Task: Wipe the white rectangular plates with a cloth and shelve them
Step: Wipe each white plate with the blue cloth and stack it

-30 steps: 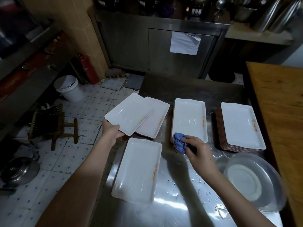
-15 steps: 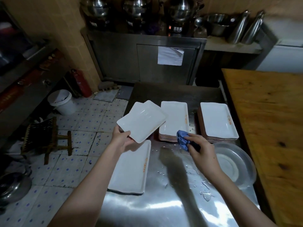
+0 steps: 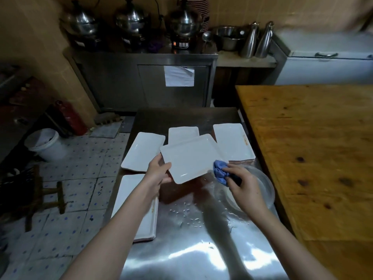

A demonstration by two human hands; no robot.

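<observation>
My left hand (image 3: 157, 173) grips the near left corner of a white rectangular plate (image 3: 190, 157) and holds it tilted above the steel table (image 3: 191, 249). My right hand (image 3: 243, 183) holds a bunched blue cloth (image 3: 220, 172) against the plate's near right edge. A single white plate (image 3: 143, 151) lies at the table's left edge. Behind the lifted plate, a second plate (image 3: 183, 133) is partly hidden. A stack of white plates (image 3: 232, 142) stands at the right. Another white plate (image 3: 150, 217) lies near me, partly under my left forearm.
A clear round bowl (image 3: 260, 190) sits on the wet table under my right hand. A wooden table (image 3: 314, 142) borders the right side. To the left, the tiled floor holds a white bucket (image 3: 45, 144), a stool (image 3: 43, 197) and a red extinguisher (image 3: 70, 116). A steel cabinet (image 3: 145, 81) with pots stands behind.
My left hand carried the plate to the right, from over the left plates to in front of the cloth. The cloth now touches the plate's edge. The view tilted up.
</observation>
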